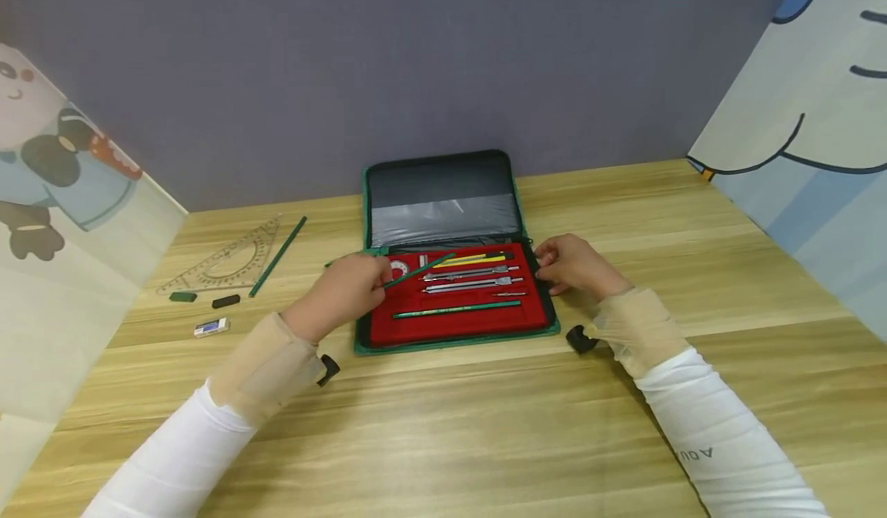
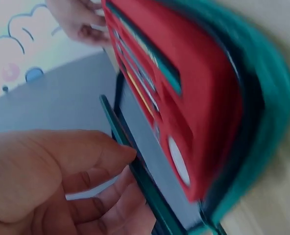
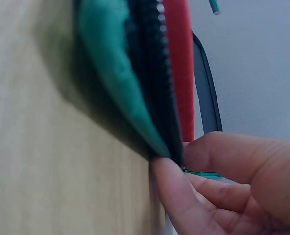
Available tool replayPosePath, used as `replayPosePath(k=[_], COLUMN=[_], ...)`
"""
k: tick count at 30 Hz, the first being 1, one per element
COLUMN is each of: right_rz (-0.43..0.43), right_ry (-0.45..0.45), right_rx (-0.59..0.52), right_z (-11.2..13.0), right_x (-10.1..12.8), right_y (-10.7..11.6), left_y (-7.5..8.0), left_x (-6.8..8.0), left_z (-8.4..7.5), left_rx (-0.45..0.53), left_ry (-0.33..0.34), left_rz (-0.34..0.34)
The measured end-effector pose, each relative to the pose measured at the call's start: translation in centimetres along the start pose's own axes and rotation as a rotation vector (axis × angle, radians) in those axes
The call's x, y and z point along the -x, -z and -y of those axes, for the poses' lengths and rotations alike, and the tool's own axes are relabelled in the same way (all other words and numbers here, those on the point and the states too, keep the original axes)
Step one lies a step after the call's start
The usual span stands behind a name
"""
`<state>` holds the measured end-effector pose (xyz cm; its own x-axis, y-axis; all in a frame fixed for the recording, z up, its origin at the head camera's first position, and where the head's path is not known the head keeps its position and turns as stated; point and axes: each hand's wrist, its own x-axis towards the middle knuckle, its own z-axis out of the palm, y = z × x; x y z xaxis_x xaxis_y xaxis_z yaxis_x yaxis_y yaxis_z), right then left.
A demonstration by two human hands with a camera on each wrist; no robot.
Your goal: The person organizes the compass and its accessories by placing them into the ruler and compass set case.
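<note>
A green zip case [image 1: 457,342] lies unfolded on the table, its red tray [image 1: 450,332] facing up. My left hand [image 1: 343,291] pinches a green pencil [image 1: 421,269] between thumb and fingers, holding it slanted above the tray's left part; the left wrist view shows it raised off the red surface. With thumb and fingers my right hand [image 1: 578,268] grips the case's right zippered edge [image 3: 157,83]. Set in the tray are another green pencil [image 1: 457,310], metal drawing tools [image 1: 471,283], a yellow slim item [image 1: 488,259] and a white round piece [image 1: 399,269].
The case's lid [image 1: 443,218], with a clear pocket, leans back near the grey wall [image 1: 443,64]. Left on the table are a clear set square [image 1: 259,252], a green pencil [image 1: 277,258], a green block [image 1: 183,297], a black block [image 1: 225,302] and a white eraser [image 1: 211,327].
</note>
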<state>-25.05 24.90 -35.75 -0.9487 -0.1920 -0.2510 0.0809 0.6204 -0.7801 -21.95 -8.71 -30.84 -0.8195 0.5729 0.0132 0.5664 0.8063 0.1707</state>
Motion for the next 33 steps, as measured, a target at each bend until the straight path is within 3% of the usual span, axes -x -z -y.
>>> replayPosePath(k=[4, 15, 23, 33], right_rz=[0.003, -0.003, -0.007, -0.008], right_ry=[-0.002, 0.003, 0.001, -0.008], right_rx=[-0.003, -0.001, -0.004, -0.006], right_z=[0.0, 0.0, 0.1, 0.0], right_x=[0.0, -0.1, 0.0, -0.1], right_y=[0.0, 0.1, 0.0, 0.0], left_y=[-0.4, -2.1, -3.0, -3.3], left_x=[-0.1, -0.3, -0.6, -0.9], left_z=[-1.6, -4.7, -5.8, -6.1], left_rx=[0.028, 0.028, -0.001, 0.007], left_ry=[-0.08, -0.159, -0.177, -0.152], left_rz=[0.018, 0.092, 0.117, 0.143])
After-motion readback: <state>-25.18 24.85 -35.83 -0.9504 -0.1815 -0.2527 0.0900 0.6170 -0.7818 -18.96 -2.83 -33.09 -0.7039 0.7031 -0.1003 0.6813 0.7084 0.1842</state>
